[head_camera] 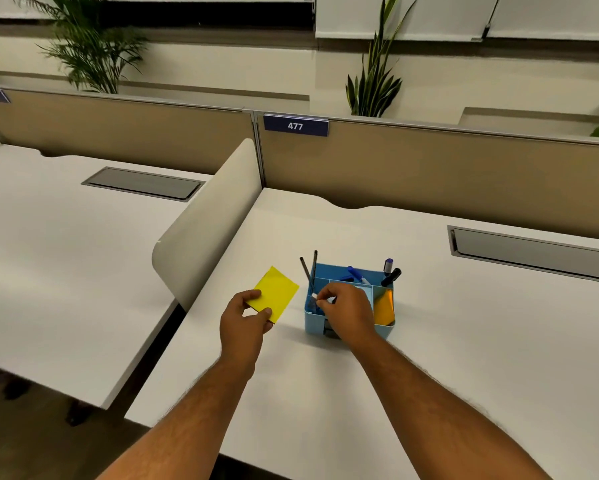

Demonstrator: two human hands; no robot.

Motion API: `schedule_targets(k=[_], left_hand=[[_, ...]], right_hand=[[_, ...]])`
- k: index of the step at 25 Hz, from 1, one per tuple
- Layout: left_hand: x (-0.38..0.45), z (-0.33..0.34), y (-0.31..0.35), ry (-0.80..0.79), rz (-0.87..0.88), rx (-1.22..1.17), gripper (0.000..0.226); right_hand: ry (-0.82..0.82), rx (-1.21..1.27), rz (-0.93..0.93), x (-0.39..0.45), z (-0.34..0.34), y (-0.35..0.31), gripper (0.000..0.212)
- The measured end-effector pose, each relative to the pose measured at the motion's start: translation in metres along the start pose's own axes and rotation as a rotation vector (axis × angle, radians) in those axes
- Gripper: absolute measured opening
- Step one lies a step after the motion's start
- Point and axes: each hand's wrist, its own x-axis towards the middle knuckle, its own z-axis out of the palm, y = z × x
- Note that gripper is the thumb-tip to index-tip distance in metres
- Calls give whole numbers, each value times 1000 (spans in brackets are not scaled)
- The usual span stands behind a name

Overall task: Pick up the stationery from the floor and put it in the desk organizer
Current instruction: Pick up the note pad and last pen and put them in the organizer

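A blue desk organizer [315,323] stands on the white desk [464,341]. It holds two dark pencils [310,271], a blue pen [357,274], two markers [390,271] and an orange pad [384,308]. My left hand [244,322] grips a yellow sticky-note pad [277,292] just left of the organizer, above the desk. My right hand [346,311] hovers over the organizer's front left compartment, its fingertips pinched on a small white thing [314,296] that I cannot identify.
A rounded beige divider [215,223] separates this desk from the neighbouring desk [49,254] on the left. Tan partition panels [429,174] run along the back, one labelled 477. A grey cable hatch [533,252] lies at the right rear. Dark floor shows at lower left.
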Motion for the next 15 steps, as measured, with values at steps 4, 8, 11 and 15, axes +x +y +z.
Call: schedule_targets(k=[4, 8, 11, 15], left_hand=[[2, 0, -1, -76, -28, 11, 41], [1, 7, 4, -222, -23, 77, 39], [-5, 18, 10, -397, 17, 168, 36], [-11, 49, 18, -534, 68, 207, 42]], right_hand=[[-19, -110, 35, -3, 7, 1, 15], [155, 306, 110, -17, 2, 2, 12], [49, 638, 227, -26, -13, 2, 21], [14, 798, 235, -31, -46, 23, 15]])
